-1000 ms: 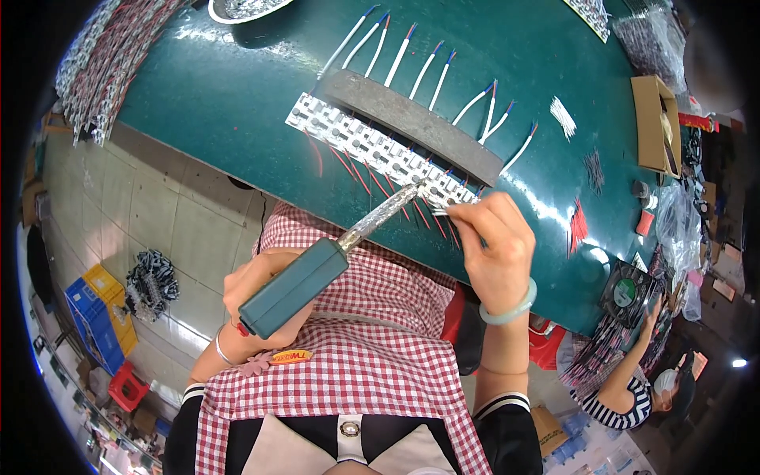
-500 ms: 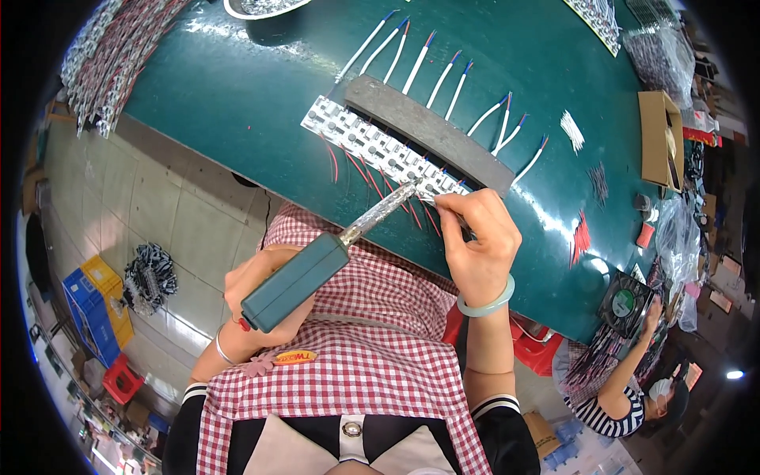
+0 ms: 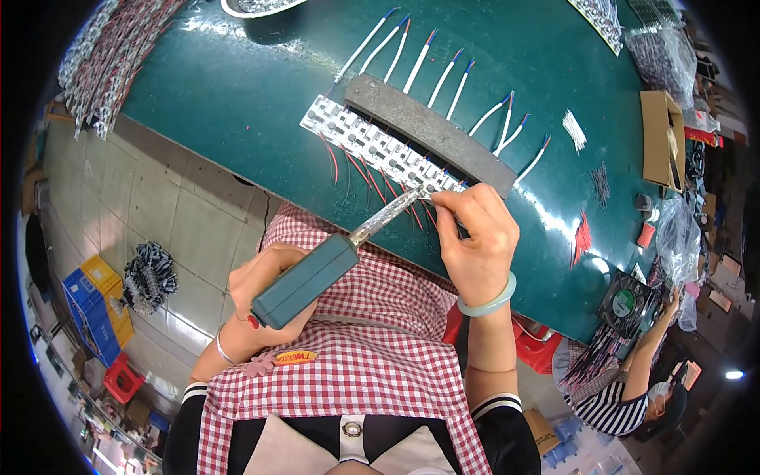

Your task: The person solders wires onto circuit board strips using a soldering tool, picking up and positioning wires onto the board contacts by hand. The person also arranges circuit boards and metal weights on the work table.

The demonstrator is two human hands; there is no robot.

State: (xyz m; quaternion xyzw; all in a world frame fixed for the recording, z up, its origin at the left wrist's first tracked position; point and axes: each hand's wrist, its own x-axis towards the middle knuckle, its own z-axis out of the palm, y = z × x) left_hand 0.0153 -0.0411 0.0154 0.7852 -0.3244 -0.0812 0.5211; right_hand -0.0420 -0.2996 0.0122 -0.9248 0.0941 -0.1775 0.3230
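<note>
My left hand is wrapped round a soldering gun with a green body and a long metal barrel. The tip meets the near edge of a white strip of small circuit boards, close to its right end. Beside that tip my right hand is closed in a pinch at the strip's edge; what lies between the fingertips is hidden. Short red wires stick out from the strip's near side. Along its far side lies a dark grey bar, with white cables fanning out beyond it.
To the right on the green table lie white tubes, thin dark pieces and red wires. A cardboard box and a fan stand farther right, near a co-worker. Wired strips are heaped at the far left.
The soldering gun has shifted slightly right, its tip moving along the strip toward my right fingers. My right hand has barely moved. The co-worker's arm has reached farther out.
</note>
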